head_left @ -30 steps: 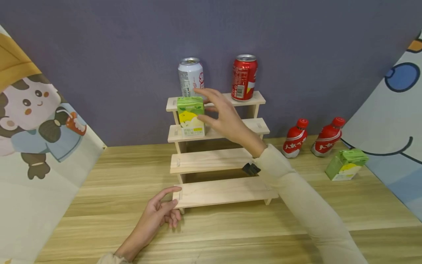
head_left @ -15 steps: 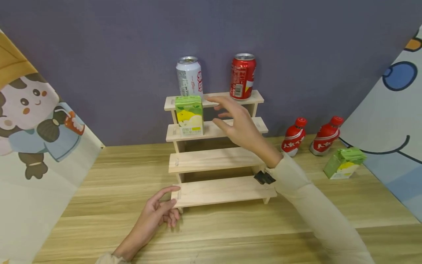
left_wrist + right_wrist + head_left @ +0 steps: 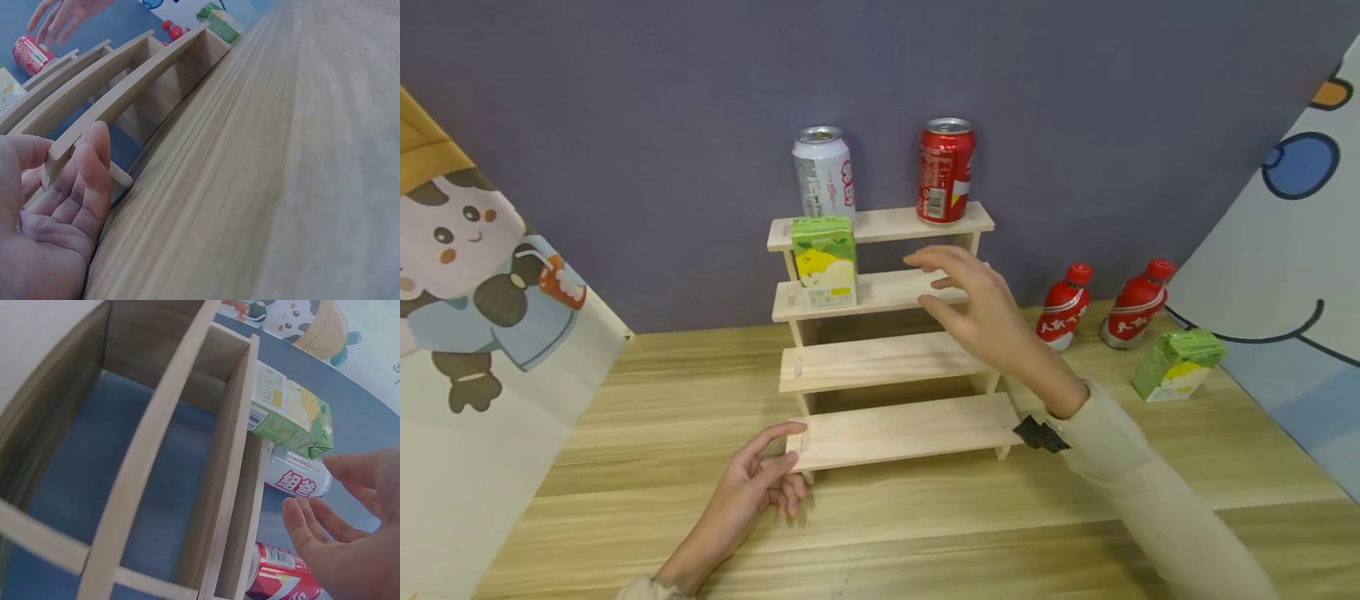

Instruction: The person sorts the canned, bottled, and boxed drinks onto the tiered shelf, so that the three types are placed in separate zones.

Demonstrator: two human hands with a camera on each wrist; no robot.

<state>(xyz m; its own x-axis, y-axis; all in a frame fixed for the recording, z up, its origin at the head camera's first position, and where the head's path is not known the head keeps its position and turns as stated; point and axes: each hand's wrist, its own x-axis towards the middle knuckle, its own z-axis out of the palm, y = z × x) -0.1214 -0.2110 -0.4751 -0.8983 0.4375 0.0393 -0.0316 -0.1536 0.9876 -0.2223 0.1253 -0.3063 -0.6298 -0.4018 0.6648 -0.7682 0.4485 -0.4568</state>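
A plain grey-blue wall (image 3: 700, 167) stands behind a table (image 3: 925, 542) with a striped wood grain, and printed panels close in both sides. On the table, against the wall, is a pale wooden rack (image 3: 895, 435) with four stepped shelves. A green and yellow box (image 3: 824, 262) stands upright at the left end of the second shelf from the top, its fruit picture facing forward.

The right hand (image 3: 973, 304) is in the air over the right part of the rack, near the box but apart from it; its fingers are spread and gently bent, holding nothing. The left hand (image 3: 760, 475) pinches the left end of the lowest shelf between thumb and fingers, as the left wrist view shows closely.

On the top shelf, a white can (image 3: 823, 175) stands behind the box, its lower part partly hidden by it, and a red can (image 3: 946, 171) stands toward the right end, well apart from the white one.

To the right of the rack, on the table, are a red bottle (image 3: 1063, 308) and another bottle (image 3: 1135, 304) just beside it, both capped. In front of the farther one sits a second box (image 3: 1180, 365), also green and yellow. A small black clip (image 3: 1041, 435) is at the cuff of the right sleeve (image 3: 1157, 492). The left panel (image 3: 475, 250) carries a cartoon animal with a drink; the right panel (image 3: 1285, 250) shows part of another drawing.
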